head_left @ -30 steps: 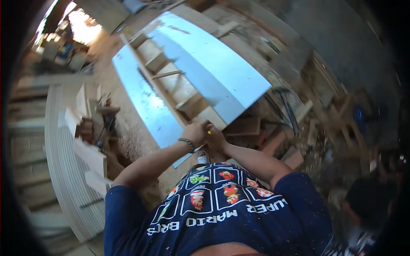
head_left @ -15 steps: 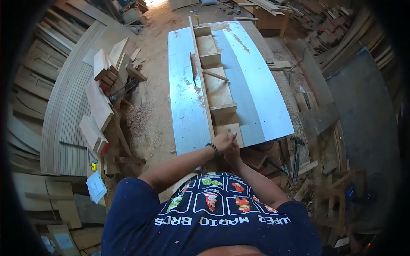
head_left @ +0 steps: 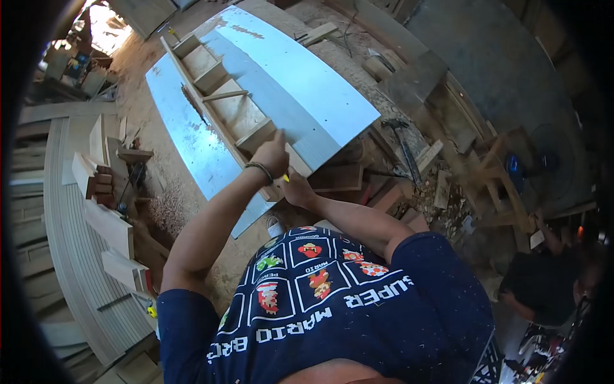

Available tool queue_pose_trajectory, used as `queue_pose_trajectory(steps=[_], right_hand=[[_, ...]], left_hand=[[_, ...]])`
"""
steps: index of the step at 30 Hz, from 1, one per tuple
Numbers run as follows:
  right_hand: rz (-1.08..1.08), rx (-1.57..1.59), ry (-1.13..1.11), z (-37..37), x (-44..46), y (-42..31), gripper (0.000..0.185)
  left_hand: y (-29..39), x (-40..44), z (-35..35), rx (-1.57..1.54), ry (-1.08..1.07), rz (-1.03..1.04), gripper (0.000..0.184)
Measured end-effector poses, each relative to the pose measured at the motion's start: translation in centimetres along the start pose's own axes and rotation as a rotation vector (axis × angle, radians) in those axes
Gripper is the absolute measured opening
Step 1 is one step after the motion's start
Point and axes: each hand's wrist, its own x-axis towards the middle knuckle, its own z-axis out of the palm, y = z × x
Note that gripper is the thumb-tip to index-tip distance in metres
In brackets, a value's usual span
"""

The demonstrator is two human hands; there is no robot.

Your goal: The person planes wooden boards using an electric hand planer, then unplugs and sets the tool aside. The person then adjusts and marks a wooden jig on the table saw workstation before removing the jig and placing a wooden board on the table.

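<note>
My left hand (head_left: 271, 156), with a dark bracelet at the wrist, is over the near end of a long wooden frame (head_left: 208, 105). Its index finger points forward, while the other fingers are curled and what they hold is hidden. Just right of and below it, my right hand (head_left: 298, 189) is closed round a small yellow object (head_left: 286, 178), mostly covered by the fingers. The frame has crosspieces and lies lengthwise on a pale blue-white panel (head_left: 326, 96). A thin wooden strip (head_left: 225, 96) lies across it.
A hammer (head_left: 408, 151) rests among wood scraps right of the panel. Stacked boards (head_left: 77, 237) and cut blocks (head_left: 109, 227) stand on the left, with a yellow tape measure (head_left: 151, 311) nearby. Another person (head_left: 540, 285) is at the lower right. Shavings cover the floor (head_left: 167, 208).
The view has swung round, so the panel slants to the upper left again. My left hand has moved forward off my right hand, its index finger now out; the yellow object shows again.
</note>
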Motion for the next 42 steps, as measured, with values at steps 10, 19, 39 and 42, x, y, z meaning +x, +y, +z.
queue_pose_trajectory(steps=[10,19,39,42], right_hand=[[0.045,0.006,-0.105,-0.7,1.0,0.7,0.048],[-0.516,-0.163,-0.038,1.2,0.9,3.9,0.027],[-0.043,0.013,-0.247,-2.5,0.3,0.8,0.045],[-0.011,-0.005,-0.322,-3.1,0.5,1.8,0.049]], left_hand=[[-5.7,-8.3,3.3,-0.479,-0.336,-0.024,0.06],[4.1,-2.7,-1.9,0.071,-0.132,0.355,0.041],[-2.4,-5.9,-0.9,0.004,-0.199,0.175,0.042],[-0.9,-7.1,-0.4,-0.08,-0.262,0.115,0.045]])
